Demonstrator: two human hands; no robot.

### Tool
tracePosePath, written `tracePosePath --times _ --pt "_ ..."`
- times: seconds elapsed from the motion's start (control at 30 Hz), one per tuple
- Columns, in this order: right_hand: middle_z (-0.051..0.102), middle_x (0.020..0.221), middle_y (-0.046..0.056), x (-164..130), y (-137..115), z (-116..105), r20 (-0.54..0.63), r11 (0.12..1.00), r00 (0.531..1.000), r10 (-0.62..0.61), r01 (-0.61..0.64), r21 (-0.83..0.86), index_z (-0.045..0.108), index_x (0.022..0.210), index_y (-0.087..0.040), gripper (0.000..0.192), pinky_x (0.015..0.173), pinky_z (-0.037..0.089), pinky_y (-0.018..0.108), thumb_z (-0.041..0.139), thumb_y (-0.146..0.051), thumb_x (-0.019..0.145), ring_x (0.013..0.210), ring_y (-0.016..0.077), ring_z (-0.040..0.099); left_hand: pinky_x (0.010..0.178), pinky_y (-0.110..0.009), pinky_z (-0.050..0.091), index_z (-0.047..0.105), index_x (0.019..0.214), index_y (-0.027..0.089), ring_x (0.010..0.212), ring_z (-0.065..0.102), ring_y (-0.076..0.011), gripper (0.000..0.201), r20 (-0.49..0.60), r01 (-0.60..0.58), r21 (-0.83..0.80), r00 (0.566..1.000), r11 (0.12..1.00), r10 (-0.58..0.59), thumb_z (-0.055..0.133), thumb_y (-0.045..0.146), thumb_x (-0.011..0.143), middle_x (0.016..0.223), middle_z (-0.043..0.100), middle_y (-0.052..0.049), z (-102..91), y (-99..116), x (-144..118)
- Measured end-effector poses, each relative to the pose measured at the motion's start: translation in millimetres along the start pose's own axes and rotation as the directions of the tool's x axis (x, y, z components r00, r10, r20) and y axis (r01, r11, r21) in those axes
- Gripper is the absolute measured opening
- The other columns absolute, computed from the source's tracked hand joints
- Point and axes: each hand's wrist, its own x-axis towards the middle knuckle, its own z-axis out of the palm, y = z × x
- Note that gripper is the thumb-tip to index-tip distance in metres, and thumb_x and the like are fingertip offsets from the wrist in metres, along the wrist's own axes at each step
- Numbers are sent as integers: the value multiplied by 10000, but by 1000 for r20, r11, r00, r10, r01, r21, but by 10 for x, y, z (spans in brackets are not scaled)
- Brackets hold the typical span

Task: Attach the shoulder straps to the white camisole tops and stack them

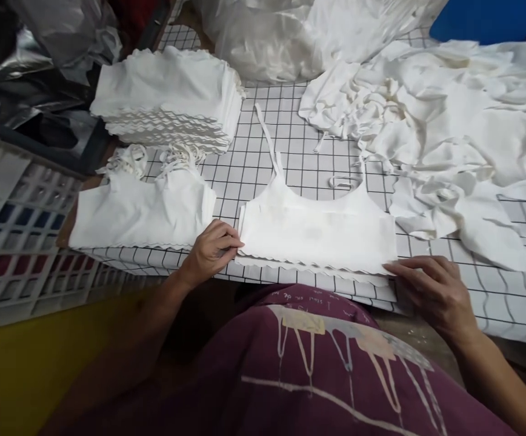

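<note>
From the head camera, a white top (317,233) lies flat on the checked table (299,163) at its near edge. The left hand (211,251) pinches its left edge with curled fingers; the right hand (431,287) pinches its lower right corner. A folded stack (167,100) sits behind.

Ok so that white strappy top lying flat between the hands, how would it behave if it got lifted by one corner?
The white top would probably go floppy: it is thin cloth lying flat. Its loose straps would likely dangle. It seems light, since the left hand and right hand touch only its edges.
</note>
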Motion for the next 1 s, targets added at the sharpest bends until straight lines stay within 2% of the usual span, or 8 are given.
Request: tracePosePath --times 0.2,0.4,0.57,0.67,0.83,0.93,1.0 --pt "691 927 70 -103 9 71 37 999 999 -35 36 -13 603 1249 -375 439 762 441 421 666 -152 876 822 251 612 744 -332 495 701 921 194 883 543 -181 166 52 49 10 997 999 -49 599 74 867 882 635 -58 -29 14 -128" --pt "699 947 51 -169 44 81 73 995 995 -61 66 -69 445 1433 -474 681 764 458 416 683 -169 873 828 255 606 738 -329 505 708 922 197 895 542 -184 168 39 22 44 999 999 -24 602 76 872 881 639 -59 0 7 -196" --pt "705 975 51 -159 20 83 68 989 993 -98 105 -103 390 1486 -463 781 763 455 416 720 -161 846 839 255 628 722 -324 511 707 924 200 887 543 -187 171 38 2 105 999 994 -6 599 77 873 872 640 -59 -13 -10 -181" --pt "698 1026 61 -158 -16 80 53 994 994 -95 98 -57 479 1439 -420 711 796 455 421 738 -160 830 859 245 648 743 -339 516 695 956 193 906 539 -198 193 73 -18 137 997 990 8 589 60 863 891 640 -66 -50 -9 -185" --pt "618 959 96 -184 -87 16 -6 999 1000 -25 25 19 726 1137 -252 291 787 463 411 720 -223 847 840 228 619 805 -387 520 661 975 172 931 564 -220 225 112 -19 172 994 985 0 555 28 837 919 641 -83 -129 65 -163" --pt "587 864 78 -165 -127 -22 14 998 1000 27 -28 64 749 1079 -208 216 734 458 376 664 -240 882 780 199 556 844 -405 520 645 1063 171 1001 582 -241 304 99 -10 184 995 983 -9 540 6 830 1028 642 -109 -115 94 -164" --pt "583 831 69 -124 -138 -45 16 995 999 50 -51 90 748 1061 -202 204 712 453 355 642 -238 890 765 189 528 846 -410 527 634 1117 191 1016 601 -249 350 131 -71 157 990 985 50 536 11 834 1058 652 -106 -82 76 -169"
